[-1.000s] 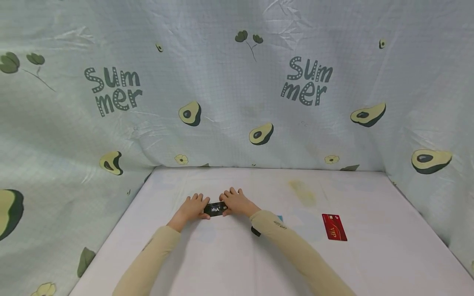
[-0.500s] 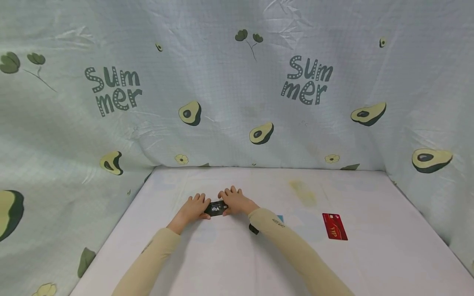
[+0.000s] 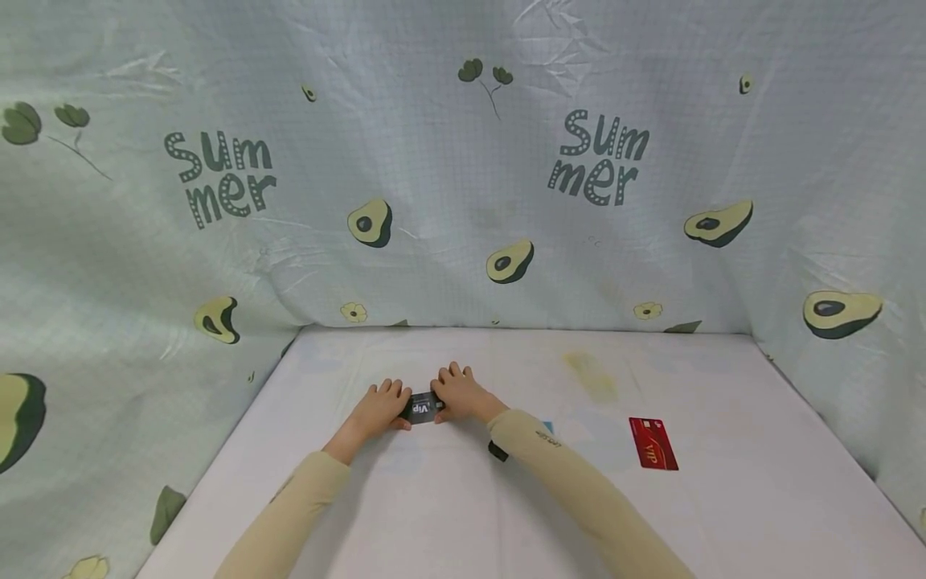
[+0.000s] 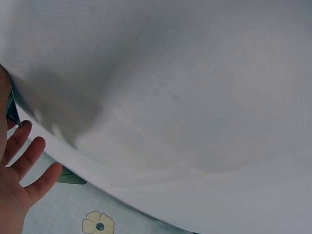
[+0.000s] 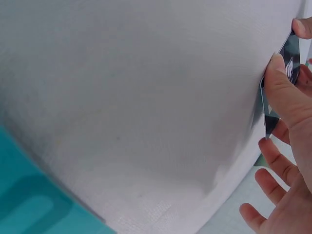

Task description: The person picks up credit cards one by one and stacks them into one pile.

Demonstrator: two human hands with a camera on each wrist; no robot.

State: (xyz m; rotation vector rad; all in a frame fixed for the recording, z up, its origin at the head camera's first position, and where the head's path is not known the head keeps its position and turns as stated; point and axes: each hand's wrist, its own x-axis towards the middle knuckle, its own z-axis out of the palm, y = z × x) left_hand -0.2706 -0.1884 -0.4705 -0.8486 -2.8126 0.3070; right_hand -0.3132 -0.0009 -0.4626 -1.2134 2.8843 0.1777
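A black card (image 3: 424,408) printed "Vip" spans the gap between the two hands over the far left of the white table. My left hand (image 3: 378,408) pinches its left end, and my right hand (image 3: 461,396) pinches the right end. In the right wrist view, the right thumb (image 5: 282,92) lies on the card's face while the other fingers spread behind it. The left thumb (image 5: 303,28) shows at the card's other end. Only a dark corner of the card (image 4: 12,111) appears beside the left hand (image 4: 19,180) in the left wrist view.
A red VIP card (image 3: 654,444) lies on the table (image 3: 723,515) at right. The right sleeve mostly covers a blue card (image 3: 548,426), seen large in the right wrist view as a teal surface (image 5: 34,180). A patterned curtain (image 3: 434,161) rises behind and beside the table.
The black card's face looks lighter and greyer now, as if tilted slightly. The right hand shifted a little left, then back right; both hands keep their hold.
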